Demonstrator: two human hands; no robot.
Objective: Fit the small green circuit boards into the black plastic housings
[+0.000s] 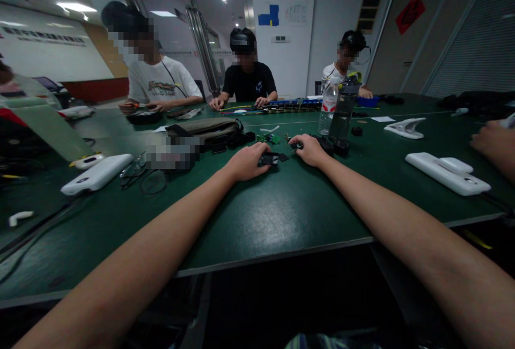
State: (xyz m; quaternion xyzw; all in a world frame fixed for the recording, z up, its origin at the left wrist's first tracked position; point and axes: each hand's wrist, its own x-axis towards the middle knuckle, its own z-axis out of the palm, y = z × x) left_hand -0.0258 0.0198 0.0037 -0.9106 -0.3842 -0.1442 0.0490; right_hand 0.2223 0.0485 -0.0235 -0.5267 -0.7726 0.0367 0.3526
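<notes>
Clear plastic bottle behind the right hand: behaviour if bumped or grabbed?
The clear plastic bottle stands tall and narrow, so it probably tips easily. Its thin clear walls likely flex when squeezed. Knocked over, it would probably roll on the smooth green table.

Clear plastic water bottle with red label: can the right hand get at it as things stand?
Probably yes. The right hand lies just short of the clear plastic water bottle with the red label, nothing tall between them; a dark tinted bottle stands close beside it.
</notes>
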